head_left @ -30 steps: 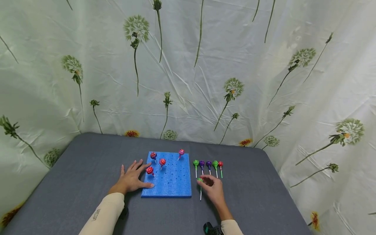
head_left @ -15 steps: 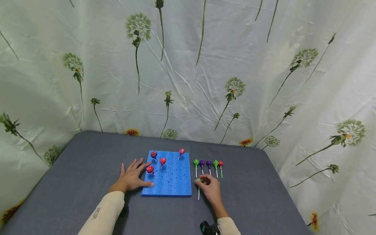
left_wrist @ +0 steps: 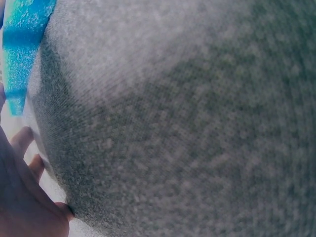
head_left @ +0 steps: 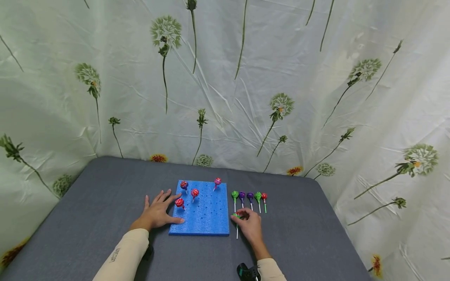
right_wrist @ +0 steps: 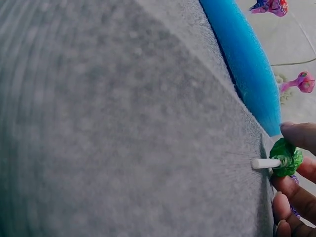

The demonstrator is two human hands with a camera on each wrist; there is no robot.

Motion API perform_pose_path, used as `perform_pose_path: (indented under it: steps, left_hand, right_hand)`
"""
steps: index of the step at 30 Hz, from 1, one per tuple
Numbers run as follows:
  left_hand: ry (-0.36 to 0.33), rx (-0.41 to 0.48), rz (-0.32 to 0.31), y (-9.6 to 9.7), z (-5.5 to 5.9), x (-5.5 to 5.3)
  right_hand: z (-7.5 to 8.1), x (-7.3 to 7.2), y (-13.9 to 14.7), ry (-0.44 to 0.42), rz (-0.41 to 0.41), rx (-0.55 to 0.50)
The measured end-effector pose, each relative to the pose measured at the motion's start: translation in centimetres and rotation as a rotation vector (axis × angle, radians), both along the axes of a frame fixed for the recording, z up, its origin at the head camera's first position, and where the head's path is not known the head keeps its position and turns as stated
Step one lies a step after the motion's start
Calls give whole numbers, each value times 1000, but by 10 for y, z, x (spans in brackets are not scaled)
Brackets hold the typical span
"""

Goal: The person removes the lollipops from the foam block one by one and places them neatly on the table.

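My right hand [head_left: 251, 226] pinches the wrapped head of a green lollipop [right_wrist: 286, 158] between thumb and fingers, just right of the blue foam board [head_left: 211, 222]. Its white stick points down toward me. My left hand [head_left: 156, 212] lies spread over the board's left edge, thumb and index fingertip on its top. Small holes dot that board. Standing in it are a dark red lollipop [head_left: 184, 185], a red lollipop [head_left: 195, 192], another red lollipop [head_left: 179, 203] beside my left fingers, and a pink lollipop [head_left: 217, 181] near the back right corner.
Right of the board lies a row of lollipops: a green one [head_left: 234, 194], a purple one [head_left: 241, 194], another purple one [head_left: 250, 195], another green one [head_left: 258, 195] and a red one [head_left: 264, 196]. Grey cloth [head_left: 302, 234] covers the table. A flowered curtain [head_left: 225, 89] hangs behind.
My right hand has shifted slightly left toward the board with the green lollipop in its fingers. The left hand stays in place on the board.
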State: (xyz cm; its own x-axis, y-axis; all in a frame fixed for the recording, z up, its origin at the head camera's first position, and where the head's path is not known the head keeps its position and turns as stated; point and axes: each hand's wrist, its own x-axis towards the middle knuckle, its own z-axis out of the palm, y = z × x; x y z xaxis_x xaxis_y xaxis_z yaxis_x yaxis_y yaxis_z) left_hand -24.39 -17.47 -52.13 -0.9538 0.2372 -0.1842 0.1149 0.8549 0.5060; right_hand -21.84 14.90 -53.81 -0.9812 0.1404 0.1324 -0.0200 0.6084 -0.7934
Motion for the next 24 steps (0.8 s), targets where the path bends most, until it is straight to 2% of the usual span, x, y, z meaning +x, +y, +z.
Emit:
perform_pose_path:
  steps: [8, 16, 24]
  left_hand:
    - [4, 3, -1, 0, 0, 0]
    - [-3, -2, -1, 0, 4, 2]
    - [-8, -6, 1, 1, 3, 1]
  right_hand:
    - [-2, -1, -2, 5, -8, 38]
    - [-1, -1, -4, -11, -12, 36]
    - [1, 1, -3, -8, -4, 39]
